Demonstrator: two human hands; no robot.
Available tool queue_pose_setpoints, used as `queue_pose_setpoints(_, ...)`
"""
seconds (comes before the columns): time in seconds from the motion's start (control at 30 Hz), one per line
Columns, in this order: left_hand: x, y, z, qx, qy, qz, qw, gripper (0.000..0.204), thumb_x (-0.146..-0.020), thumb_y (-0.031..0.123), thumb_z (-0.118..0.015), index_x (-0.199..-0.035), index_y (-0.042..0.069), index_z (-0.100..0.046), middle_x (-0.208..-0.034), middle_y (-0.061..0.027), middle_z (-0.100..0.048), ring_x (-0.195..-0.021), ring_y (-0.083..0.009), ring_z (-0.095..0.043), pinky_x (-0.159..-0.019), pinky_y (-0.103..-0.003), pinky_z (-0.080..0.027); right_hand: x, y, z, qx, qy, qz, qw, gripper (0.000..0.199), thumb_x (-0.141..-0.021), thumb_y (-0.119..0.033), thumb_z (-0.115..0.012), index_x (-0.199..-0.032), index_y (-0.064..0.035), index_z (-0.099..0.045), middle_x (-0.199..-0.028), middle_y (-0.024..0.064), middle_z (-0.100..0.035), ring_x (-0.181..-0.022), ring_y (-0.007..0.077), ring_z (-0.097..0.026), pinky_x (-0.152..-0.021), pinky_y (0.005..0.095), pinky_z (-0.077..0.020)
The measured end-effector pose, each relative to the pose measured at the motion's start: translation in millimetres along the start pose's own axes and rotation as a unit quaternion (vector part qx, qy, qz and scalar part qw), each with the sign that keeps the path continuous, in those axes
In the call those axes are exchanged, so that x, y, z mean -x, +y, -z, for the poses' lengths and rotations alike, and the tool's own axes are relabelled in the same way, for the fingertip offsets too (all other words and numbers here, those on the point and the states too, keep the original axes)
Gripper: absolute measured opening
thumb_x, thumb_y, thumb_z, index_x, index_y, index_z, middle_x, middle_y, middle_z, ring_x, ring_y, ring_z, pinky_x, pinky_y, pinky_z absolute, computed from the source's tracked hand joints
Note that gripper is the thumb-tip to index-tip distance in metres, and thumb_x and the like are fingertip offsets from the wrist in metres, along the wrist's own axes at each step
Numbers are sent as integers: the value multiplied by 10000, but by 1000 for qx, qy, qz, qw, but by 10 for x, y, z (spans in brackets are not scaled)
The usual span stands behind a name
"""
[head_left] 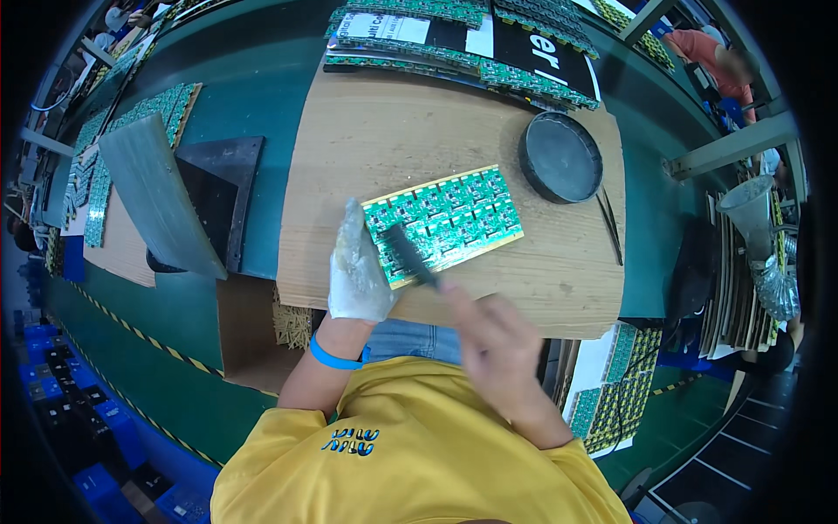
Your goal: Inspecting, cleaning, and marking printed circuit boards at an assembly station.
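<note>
Over the middle of the cardboard sheet (419, 131), a green circuit-board panel (467, 214) slants with its right end farther off; whether it touches the sheet cannot be told. The left hand (360, 275), in a stained white glove, clasps the panel by its left edge, any fingers beneath hidden. To the near right, the blurred right hand (497, 345) is wrapped round the handle of a dark brush (406, 251), its head over the panel's left half; the exact finger hold cannot be made out. Big white letters run across a black sheet (524, 65) on the far board stack (419, 58), beside a white label (384, 28) with dark print, and a small motif marks the yellow shirt (419, 454). At the far right sits a round black dish (532, 183), its greyish inside unclear, with tweezers (610, 225) just nearer. Low at the near left, a cardboard box (240, 332) holds pale pieces (291, 323).
</note>
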State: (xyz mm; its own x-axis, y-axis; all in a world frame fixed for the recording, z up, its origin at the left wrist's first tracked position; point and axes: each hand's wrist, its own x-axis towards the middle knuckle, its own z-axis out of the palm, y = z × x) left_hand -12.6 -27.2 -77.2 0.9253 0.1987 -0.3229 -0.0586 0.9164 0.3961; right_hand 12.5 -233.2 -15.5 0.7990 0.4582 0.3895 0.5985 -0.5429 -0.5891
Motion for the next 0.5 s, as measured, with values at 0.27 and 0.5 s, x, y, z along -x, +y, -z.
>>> queue_pose_setpoints(0.27,67,-43,-82,-126,22,-106,986,533,-1086,420,-422,-1448,32,-468,-1434,-130,-570,-1332,-279,-531,-1195,-422,-351,3,194,30,-11,-31,-16,999,428,-774,104,-668,-1165,-40,-760,-683,100,-541,-582,243,-513,-553,375,-419)
queue_pose_setpoints(0.5,48,35,-186,-48,48,-40,997,634,-1041,498,-501,-1492,59,-425,-1469,-116,-536,-1315,-294,-550,-1138,-468,-421,-122,407,141,64,18,-33,997,408,-775,95,-693,-1151,-44,-768,-695,111,-548,-584,248,-520,-549,373,-418)
